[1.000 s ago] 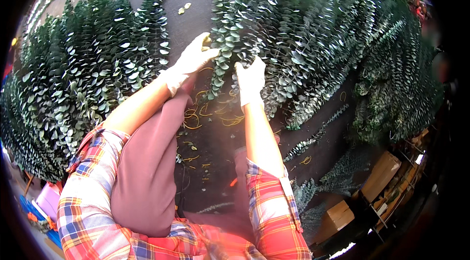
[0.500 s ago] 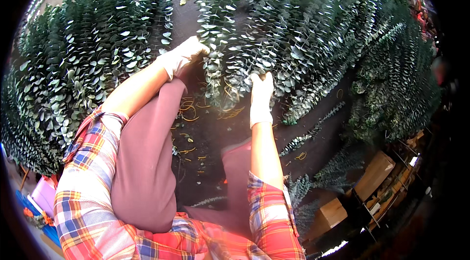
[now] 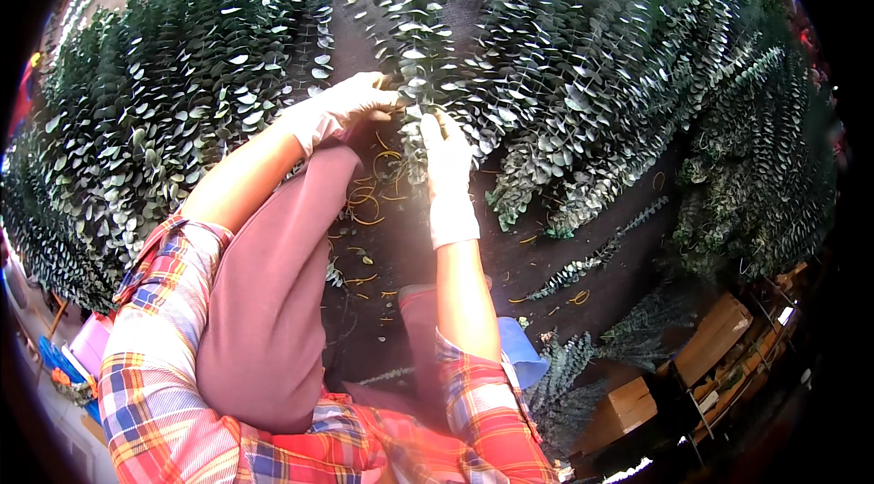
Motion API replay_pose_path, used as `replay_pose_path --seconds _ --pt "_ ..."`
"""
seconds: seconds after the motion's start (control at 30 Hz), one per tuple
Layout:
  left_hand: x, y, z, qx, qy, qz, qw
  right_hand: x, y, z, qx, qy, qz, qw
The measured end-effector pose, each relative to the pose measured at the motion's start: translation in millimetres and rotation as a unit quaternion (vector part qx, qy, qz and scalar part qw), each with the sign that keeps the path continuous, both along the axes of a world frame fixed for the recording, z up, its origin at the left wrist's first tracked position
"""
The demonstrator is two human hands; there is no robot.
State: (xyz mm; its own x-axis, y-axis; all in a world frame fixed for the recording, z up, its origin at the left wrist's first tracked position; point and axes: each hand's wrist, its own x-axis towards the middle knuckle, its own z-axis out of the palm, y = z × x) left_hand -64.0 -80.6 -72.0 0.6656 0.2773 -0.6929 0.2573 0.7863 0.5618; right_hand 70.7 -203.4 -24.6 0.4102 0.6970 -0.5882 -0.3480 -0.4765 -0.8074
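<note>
Right hand [image 3: 448, 156] sits further left than 0.5 s ago, just beside left hand [image 3: 350, 106]. Left pinches eucalyptus sprigs [image 3: 417, 33] low down, upper centre of frame, probably keeping stems aligned; right's grip unclear.

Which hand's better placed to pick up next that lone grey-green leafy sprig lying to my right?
Probably the right: your white-gloved right hand is nearer the grey-green leafy sprig; the white-gloved left hand is farther left.
</note>
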Motion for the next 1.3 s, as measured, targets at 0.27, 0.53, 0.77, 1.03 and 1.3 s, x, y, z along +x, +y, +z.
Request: replay_pose_path --seconds 0.27,0.53,0.77,1.03,1.3 --pt "9.2 -14.2 18.1 -0.004 -0.071 0.038 0.997 -9.5 -8.5 -23.9 -0.035 -0.171 0.029 0.984" --pt "-11.7 -17.7 0.9 -0.02 -0.007 0.072 0.997 -19.7 -15.1 -34.3 -0.005 0.012 -0.065 0.998" --pt "-22.3 -19.4 -27.1 -0.012 -0.027 0.047 0.998 1.3 -27.0 -29.5 -0.037 0.106 -0.228 0.967" --pt "-21.9 -21.5 -16.9 -0.051 -0.058 0.099 0.992 15.4 -12.3 -0.3 -0.125 0.064 0.04 0.989" --pt "-18.8 -25.2 -8.0 0.0 -0.031 0.117 0.993 -0.7 -15.8 -19.7 -0.042 0.069 -0.093 0.992"
